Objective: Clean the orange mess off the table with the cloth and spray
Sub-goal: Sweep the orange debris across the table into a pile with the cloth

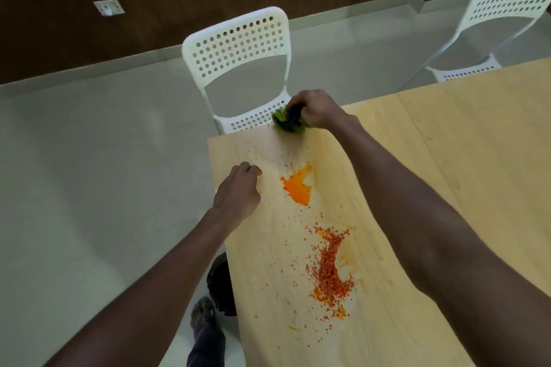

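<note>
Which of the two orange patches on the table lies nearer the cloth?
The solid bright orange patch, just below the cloth; the red-flecked crumbly patch lies nearer the camera.

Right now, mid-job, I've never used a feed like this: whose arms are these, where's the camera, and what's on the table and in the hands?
There is no machine: one wide-angle camera sits on a person's head, looking down at their own bare arms. The right hand grips a bunched green cloth at the far edge of the wooden table. The left hand holds nothing, fingers loosely curled near the table's left edge. Between them lie a bright orange patch and, nearer, scattered red-orange crumbs. A white chair stands beyond. No spray bottle shows.
</note>
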